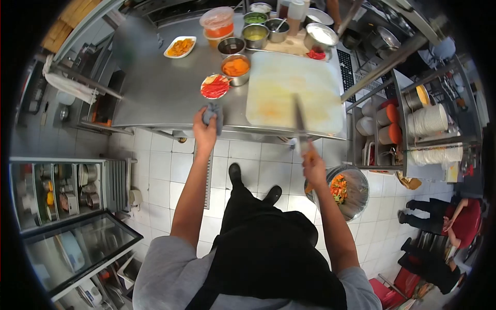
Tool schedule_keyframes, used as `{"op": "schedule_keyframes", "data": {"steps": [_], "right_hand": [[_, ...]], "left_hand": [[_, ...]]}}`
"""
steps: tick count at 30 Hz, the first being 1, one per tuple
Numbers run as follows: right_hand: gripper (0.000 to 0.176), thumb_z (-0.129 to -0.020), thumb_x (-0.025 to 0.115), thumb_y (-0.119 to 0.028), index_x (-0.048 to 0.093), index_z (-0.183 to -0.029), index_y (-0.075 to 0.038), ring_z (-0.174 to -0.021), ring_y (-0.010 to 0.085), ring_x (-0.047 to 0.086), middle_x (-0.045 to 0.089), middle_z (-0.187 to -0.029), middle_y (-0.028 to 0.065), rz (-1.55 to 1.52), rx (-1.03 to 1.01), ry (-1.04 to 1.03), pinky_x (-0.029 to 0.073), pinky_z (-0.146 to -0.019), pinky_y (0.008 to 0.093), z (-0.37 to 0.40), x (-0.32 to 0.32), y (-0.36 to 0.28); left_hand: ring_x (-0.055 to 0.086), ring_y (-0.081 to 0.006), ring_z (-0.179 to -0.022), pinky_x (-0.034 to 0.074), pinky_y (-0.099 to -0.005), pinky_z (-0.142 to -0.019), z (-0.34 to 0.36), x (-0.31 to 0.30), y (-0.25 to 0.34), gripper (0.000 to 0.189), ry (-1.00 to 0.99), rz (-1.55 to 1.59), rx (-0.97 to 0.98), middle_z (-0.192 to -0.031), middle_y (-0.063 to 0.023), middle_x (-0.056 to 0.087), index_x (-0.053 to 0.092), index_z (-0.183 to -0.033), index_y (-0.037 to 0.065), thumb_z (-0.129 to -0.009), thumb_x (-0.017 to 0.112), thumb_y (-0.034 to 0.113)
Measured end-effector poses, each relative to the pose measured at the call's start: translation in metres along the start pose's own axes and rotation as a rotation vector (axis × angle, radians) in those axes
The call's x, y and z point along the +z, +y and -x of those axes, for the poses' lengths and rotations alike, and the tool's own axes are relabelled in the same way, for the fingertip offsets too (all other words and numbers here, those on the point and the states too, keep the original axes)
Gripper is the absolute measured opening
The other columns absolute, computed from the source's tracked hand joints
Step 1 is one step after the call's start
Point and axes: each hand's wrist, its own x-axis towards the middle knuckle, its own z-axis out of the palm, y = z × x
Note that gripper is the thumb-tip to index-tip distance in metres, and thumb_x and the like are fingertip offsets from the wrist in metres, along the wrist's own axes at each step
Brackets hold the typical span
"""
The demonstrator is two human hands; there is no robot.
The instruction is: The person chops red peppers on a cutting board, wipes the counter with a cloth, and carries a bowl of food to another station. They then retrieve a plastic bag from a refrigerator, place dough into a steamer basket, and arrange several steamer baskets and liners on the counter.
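Note:
In my right hand [313, 166] is the handle of a kitchen knife [299, 118], its blade reaching over the front edge of a stained white cutting board [289, 82]. My left hand [204, 128] grips a crumpled grey cloth [213, 117] at the front edge of the steel counter [155, 88]. Just beyond the cloth sits a small dish of red pepper strips [215, 87]. A metal bowl of sliced carrots [235, 67] stands behind that dish, left of the board.
Further back are a white dish of orange food [180, 47], a lidded plastic tub [217, 23] and several metal containers. A bin of vegetable scraps [356, 194] stands on the floor by my right arm. Stacked plates [428, 123] fill a right shelf; two people [462, 222] are at far right.

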Motion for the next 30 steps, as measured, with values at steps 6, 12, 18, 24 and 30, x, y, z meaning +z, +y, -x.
{"op": "schedule_keyframes", "data": {"steps": [6, 12, 18, 24, 30], "right_hand": [[0.052, -0.102, 0.058, -0.02, 0.045, -0.151, -0.009, -0.052, 0.0069, 0.047, 0.053, -0.066, 0.0009, 0.065, 0.016, -0.071, 0.044, -0.048, 0.0278, 0.027, 0.025, -0.033], [0.052, -0.106, 0.051, -0.023, 0.037, -0.155, -0.012, -0.048, 0.0049, 0.042, 0.05, -0.069, -0.0023, -0.294, 0.162, 0.221, 0.036, -0.041, 0.022, 0.026, 0.01, -0.039], [0.051, -0.106, 0.05, -0.024, 0.038, -0.155, -0.014, -0.049, 0.0049, 0.044, 0.051, -0.071, -0.0004, -0.267, 0.169, 0.292, 0.038, -0.041, 0.0214, 0.016, 0.018, -0.061], [0.055, -0.105, 0.055, -0.025, 0.037, -0.154, -0.009, -0.044, 0.006, 0.045, 0.054, -0.068, 0.001, -0.246, 0.194, 0.333, 0.038, -0.039, 0.023, -0.004, 0.029, -0.067], [0.054, -0.104, 0.055, -0.022, 0.038, -0.154, -0.009, -0.044, 0.0055, 0.044, 0.054, -0.066, 0.0001, -0.236, 0.15, 0.32, 0.037, -0.038, 0.0228, -0.037, 0.038, -0.081]], "left_hand": [[0.054, -0.0403, -0.112, 0.043, -0.0499, -0.097, -0.009, 0.075, -0.013, 0.043, -0.276, -0.213, 0.361, -0.121, -0.0213, 0.058, 0.061, -0.121, -0.002, -0.079, 0.065, 0.005], [0.053, -0.0379, -0.109, 0.044, -0.0481, -0.095, 0.003, 0.026, -0.018, 0.034, -0.824, -0.19, 0.522, -0.113, -0.0155, 0.056, 0.064, -0.107, 0.003, -0.073, 0.062, 0.003], [0.064, -0.0207, -0.1, 0.051, -0.0322, -0.087, -0.068, -0.164, -0.106, 0.038, -0.713, 0.041, -0.371, -0.109, -0.0105, 0.066, 0.068, -0.113, 0.003, -0.077, 0.056, -0.004], [0.061, -0.0331, -0.112, 0.047, -0.0388, -0.098, -0.179, -0.137, -0.18, 0.032, -0.081, -0.249, 0.099, -0.119, -0.0189, 0.065, 0.065, -0.115, 0.0, -0.084, 0.057, -0.001], [0.057, -0.0379, -0.121, 0.044, -0.0432, -0.103, -0.13, -0.07, -0.134, 0.038, -0.437, -0.127, 0.536, -0.128, -0.0199, 0.062, 0.061, -0.125, 0.002, -0.088, 0.053, 0.002]]}}
